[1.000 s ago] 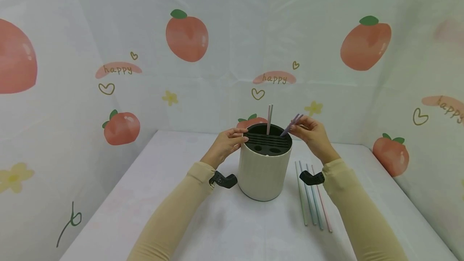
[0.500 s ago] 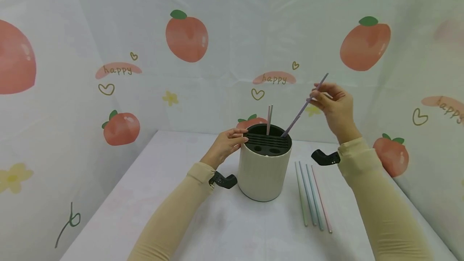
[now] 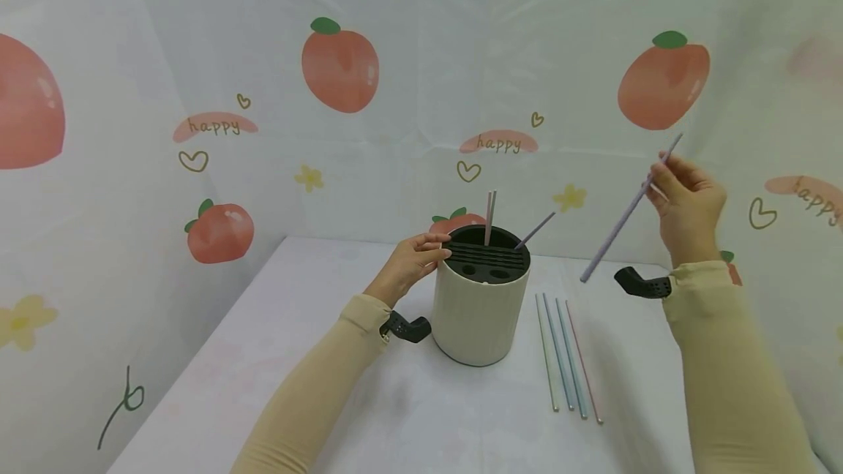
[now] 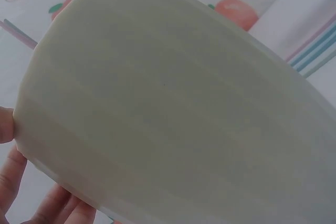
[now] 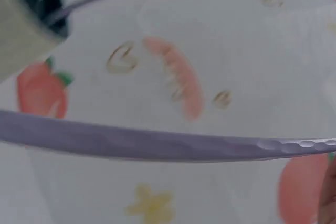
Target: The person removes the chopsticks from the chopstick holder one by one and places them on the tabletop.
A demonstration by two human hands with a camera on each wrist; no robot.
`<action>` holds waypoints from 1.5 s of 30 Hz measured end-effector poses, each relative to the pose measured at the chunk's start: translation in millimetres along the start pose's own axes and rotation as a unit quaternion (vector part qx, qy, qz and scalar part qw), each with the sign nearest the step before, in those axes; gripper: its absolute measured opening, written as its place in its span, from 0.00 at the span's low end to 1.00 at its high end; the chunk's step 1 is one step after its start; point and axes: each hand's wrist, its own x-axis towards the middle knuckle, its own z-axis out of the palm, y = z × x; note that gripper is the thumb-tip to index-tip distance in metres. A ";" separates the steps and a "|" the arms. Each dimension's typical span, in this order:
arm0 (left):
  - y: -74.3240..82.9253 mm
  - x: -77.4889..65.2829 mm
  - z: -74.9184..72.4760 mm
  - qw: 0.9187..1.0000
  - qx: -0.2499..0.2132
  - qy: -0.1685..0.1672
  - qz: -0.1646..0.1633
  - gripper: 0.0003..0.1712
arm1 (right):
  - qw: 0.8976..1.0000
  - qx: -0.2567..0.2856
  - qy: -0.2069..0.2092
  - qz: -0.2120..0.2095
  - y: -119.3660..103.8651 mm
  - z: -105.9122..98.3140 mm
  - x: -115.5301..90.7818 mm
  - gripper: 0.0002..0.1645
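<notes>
A cream cylindrical utensil holder with a black slotted top stands upright mid-table. My left hand holds its left rim, fingertips against the edge; the left wrist view shows mostly its pale wall. To the right, in the air, my right hand pinches a purple chopstick near its upper, thinner end; it slants down to the left, clear of the holder. Another purple chopstick leans right out of the holder's rear opening. Two more chopsticks, pale pink and greyish, stand nearly upright there.
Several chopsticks, among them a green one, a blue one and a pink one, lie side by side on the white table right of the holder. A fruit-printed curtain stands behind.
My right hand has drawn one purple chopstick up out of the holder and carried it to the right. A second purple one stays leaning inside. The left hand has kept its place.
</notes>
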 end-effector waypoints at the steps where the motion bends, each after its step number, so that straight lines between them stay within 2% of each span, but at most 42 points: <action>1: 0.1 0.0 0.1 1.000 0.000 0.000 0.001 0.18 | 1.000 -0.020 -0.011 0.021 6.1 -12.1 -1.6 0.11; 4: 0.7 -0.2 0.8 1.000 0.006 -0.001 0.004 0.18 | 0.990 -0.103 -0.054 0.078 27.2 -50.5 -10.2 0.11; 6: 0.8 -0.3 1.3 1.000 0.007 -0.002 0.001 0.18 | 0.976 -0.170 -0.079 0.114 41.4 -75.1 -17.4 0.13; 8: 0.9 -0.7 1.6 1.000 0.008 -0.003 -0.001 0.18 | 0.950 -0.258 -0.097 0.145 54.5 -97.1 -24.9 0.12; 11: 0.7 -1.3 1.4 1.000 0.007 -0.001 -0.004 0.18 | 0.903 -0.375 -0.108 0.182 72.7 -123.6 -36.0 0.06; 13: 0.7 -1.7 1.2 1.000 0.008 -0.001 -0.003 0.18 | 0.872 -0.431 -0.112 0.205 83.1 -137.2 -42.9 0.10; 16: 0.7 -1.7 1.0 1.000 0.008 0.000 0.000 0.18 | 0.842 -0.470 -0.114 0.238 95.3 -152.7 -51.6 0.22; 18: 0.6 -1.6 1.0 1.000 0.007 0.001 0.000 0.18 | 0.830 -0.482 -0.113 0.257 100.5 -160.3 -56.7 0.27; 24: -0.3 -0.4 0.7 1.000 0.005 0.002 -0.004 0.17 | 0.804 -0.509 -0.112 0.287 111.2 -172.4 -65.1 0.27; 31: -0.9 0.1 0.8 1.000 0.004 0.003 -0.003 0.17 | 0.772 -0.561 -0.121 0.273 120.0 -172.9 -68.9 0.27; 37: -1.9 0.7 0.6 1.000 -0.001 -0.002 -0.002 0.17 | 0.759 -0.567 -0.123 0.294 123.3 -174.0 -68.4 0.30; 45: -0.4 -1.1 1.1 1.000 0.003 0.003 -0.001 0.17 | 0.742 -0.591 -0.121 0.293 128.7 -174.3 -65.4 0.30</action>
